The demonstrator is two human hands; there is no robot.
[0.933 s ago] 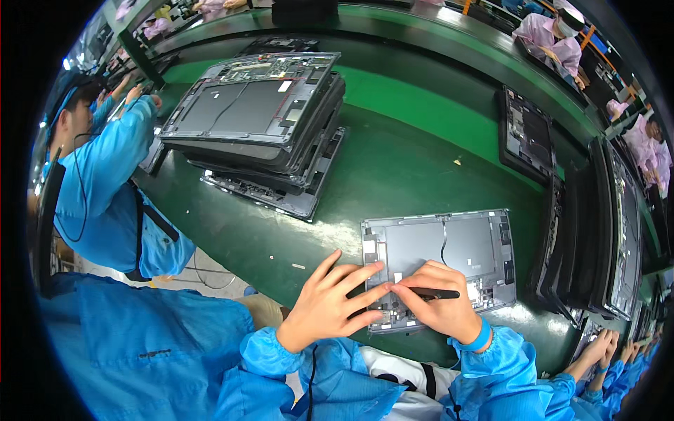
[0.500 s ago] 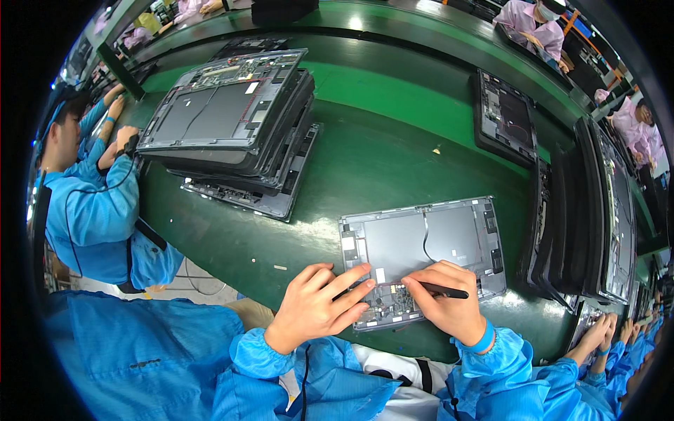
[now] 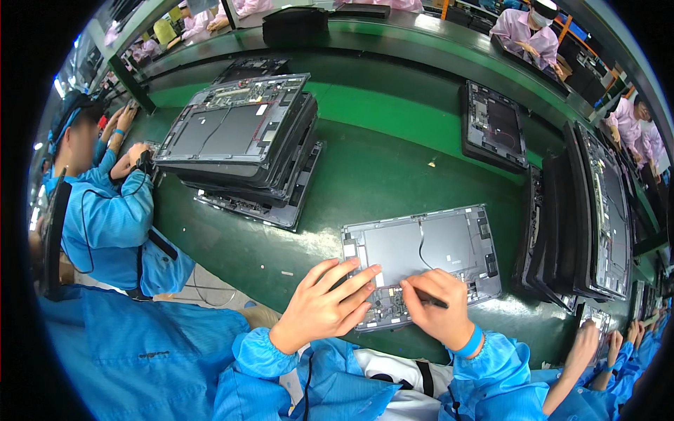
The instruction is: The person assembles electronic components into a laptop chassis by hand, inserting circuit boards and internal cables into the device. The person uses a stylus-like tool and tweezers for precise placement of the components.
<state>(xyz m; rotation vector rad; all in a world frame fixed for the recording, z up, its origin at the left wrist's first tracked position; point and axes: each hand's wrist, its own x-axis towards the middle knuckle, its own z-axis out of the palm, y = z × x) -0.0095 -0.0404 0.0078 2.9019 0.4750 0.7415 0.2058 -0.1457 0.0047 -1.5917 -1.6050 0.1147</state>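
Note:
In front of me an opened flat electronic device (image 3: 393, 242) lies on the green bench, its wide grey inner plate face up. A thin black cable (image 3: 421, 245) runs down the plate, and a circuit board (image 3: 385, 303) is exposed along the near edge. My left hand (image 3: 323, 303) rests over the near left corner, fingers spread, gripping nothing. Closed in a pinch, my right hand (image 3: 441, 309) holds a black pen-shaped tool (image 3: 435, 301) slanted over the board. Its tip is hidden by my fingers.
A tall stack of similar opened devices (image 3: 217, 133) stands at the back left. More stand stacked (image 3: 605, 210) at the right, and others lie at the far right (image 3: 493, 123). Co-workers in blue sleeves sit at left (image 3: 105, 217) and right (image 3: 579, 351) along the bench (image 3: 372, 168).
The tool in my right hand has tipped, and less of its black shaft shows. My left hand has barely moved. The whole view has shifted slightly; a co-worker's hand at right has moved.

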